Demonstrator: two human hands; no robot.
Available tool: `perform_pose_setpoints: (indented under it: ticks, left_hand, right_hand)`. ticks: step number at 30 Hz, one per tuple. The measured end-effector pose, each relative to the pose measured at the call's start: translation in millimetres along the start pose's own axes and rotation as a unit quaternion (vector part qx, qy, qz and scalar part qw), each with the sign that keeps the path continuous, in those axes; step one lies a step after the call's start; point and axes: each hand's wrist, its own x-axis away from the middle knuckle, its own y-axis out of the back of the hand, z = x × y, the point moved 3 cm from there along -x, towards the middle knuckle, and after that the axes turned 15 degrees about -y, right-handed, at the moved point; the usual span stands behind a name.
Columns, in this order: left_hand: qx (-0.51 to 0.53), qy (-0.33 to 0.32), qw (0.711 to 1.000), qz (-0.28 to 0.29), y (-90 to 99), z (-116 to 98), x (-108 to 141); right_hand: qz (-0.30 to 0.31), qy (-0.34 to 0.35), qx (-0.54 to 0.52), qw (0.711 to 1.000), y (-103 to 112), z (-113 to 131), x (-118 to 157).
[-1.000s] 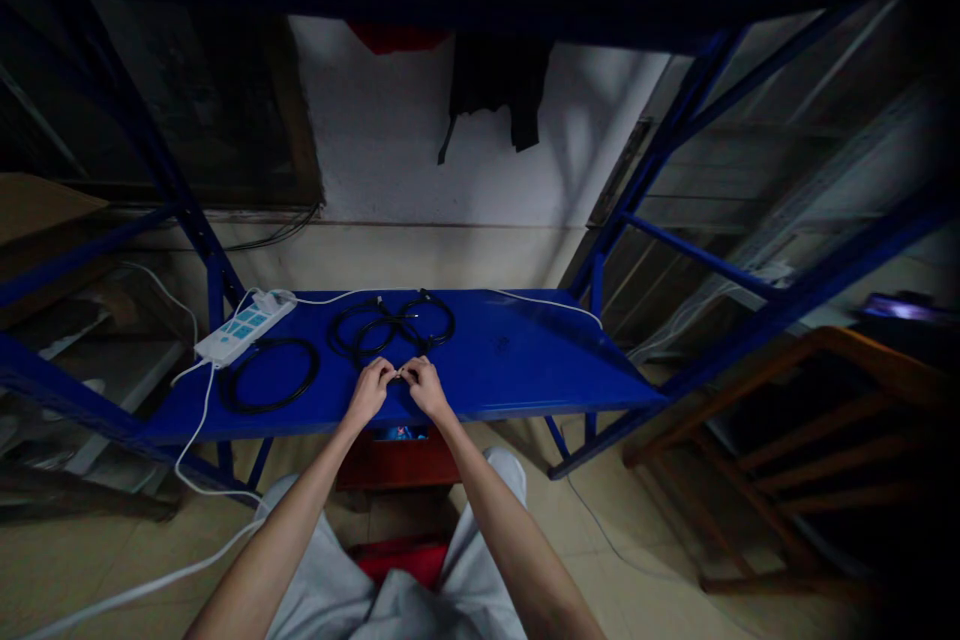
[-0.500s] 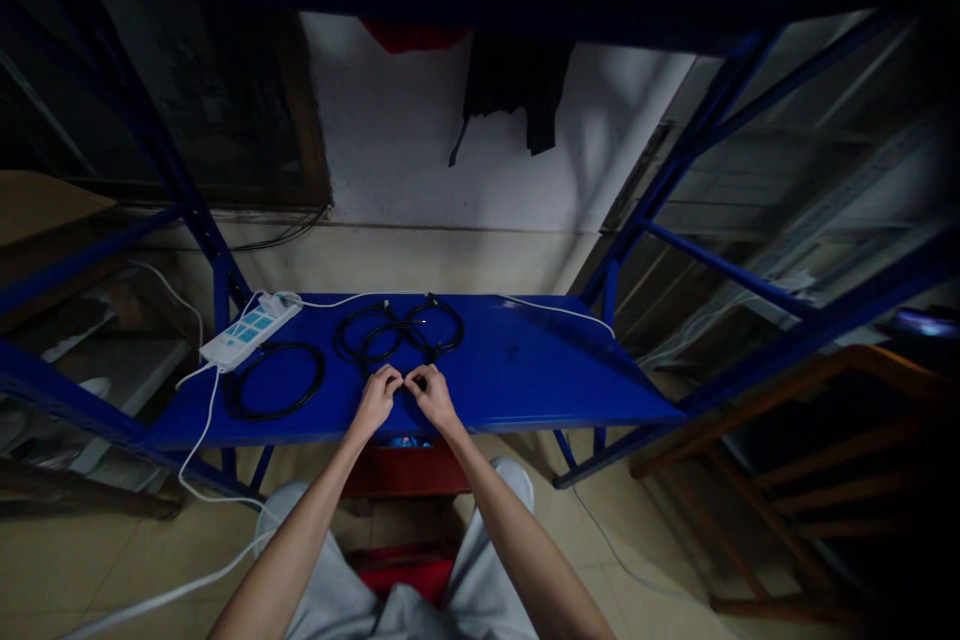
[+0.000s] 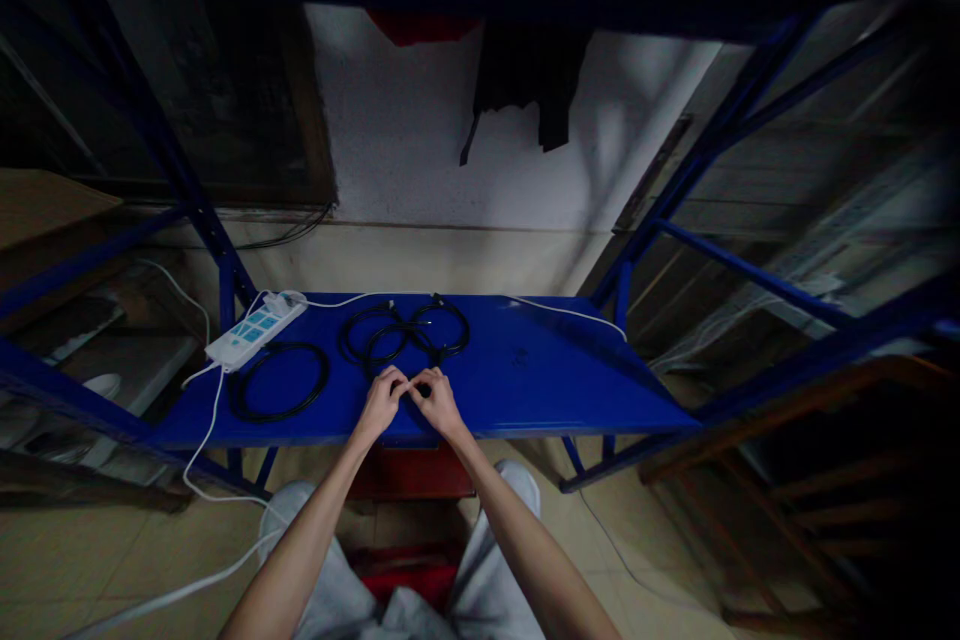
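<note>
Centrally, the left hand (image 3: 381, 403) and right hand (image 3: 439, 405) reach forward, palms down and angled inward, their grips clenched with fingertips almost touching on a thin black cable (image 3: 397, 345). The cable lies in loose loops on a blue steel shelf (image 3: 570, 400), its long axis running sideways, just beyond the hands, with one strand leading down to them. Farther left lie a separate black cable coil (image 3: 279, 382) and a white power strip (image 3: 255, 332), which points diagonally, its white cord (image 3: 201, 450) dropping over the shelf edge.
</note>
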Motion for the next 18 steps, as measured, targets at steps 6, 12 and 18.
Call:
perform_pose_setpoints:
  ticks: [6,12,18]
  left_hand:
    - [-0.008,0.005,1.0,-0.012,1.0,-0.1,-0.9]
    - [-0.01,0.018,1.0,0.0,1.3,0.2,-0.7]
    - [-0.022,0.023,0.999,-0.006,3.2,2.0,0.5]
  right_hand:
    - [0.005,0.016,0.022,1.0,-0.1,4.1,2.5]
    - [0.019,0.013,0.023,0.999,2.2,7.6,2.1]
    - [0.018,0.012,0.004,1.0,-0.7,5.0,1.0]
